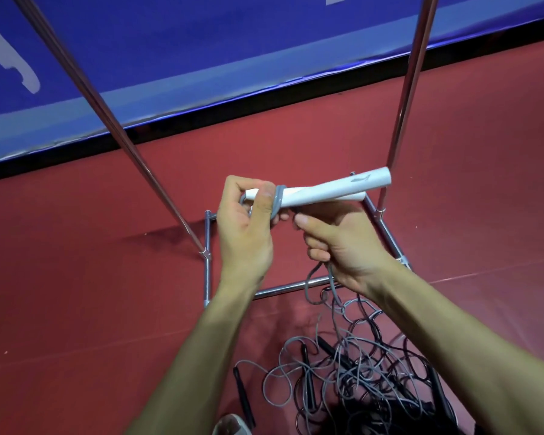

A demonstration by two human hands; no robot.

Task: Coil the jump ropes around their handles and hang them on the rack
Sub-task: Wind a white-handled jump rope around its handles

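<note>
My left hand [244, 229] grips the near ends of two white jump-rope handles [324, 191] held side by side and pointing right. A few turns of grey rope [278, 200] wrap the handles next to my left thumb. My right hand [336, 243] sits just below the handles with its fingers curled round the grey rope, which trails down from it [328, 277] to the floor. The metal rack [402, 98] stands right behind my hands, its two uprights rising past them.
A tangled heap of grey and black ropes [365, 368] with black handles [244, 397] lies on the red floor near my feet. The rack's base frame [280, 288] rests on the floor under my hands. A blue barrier [201, 58] runs along the back.
</note>
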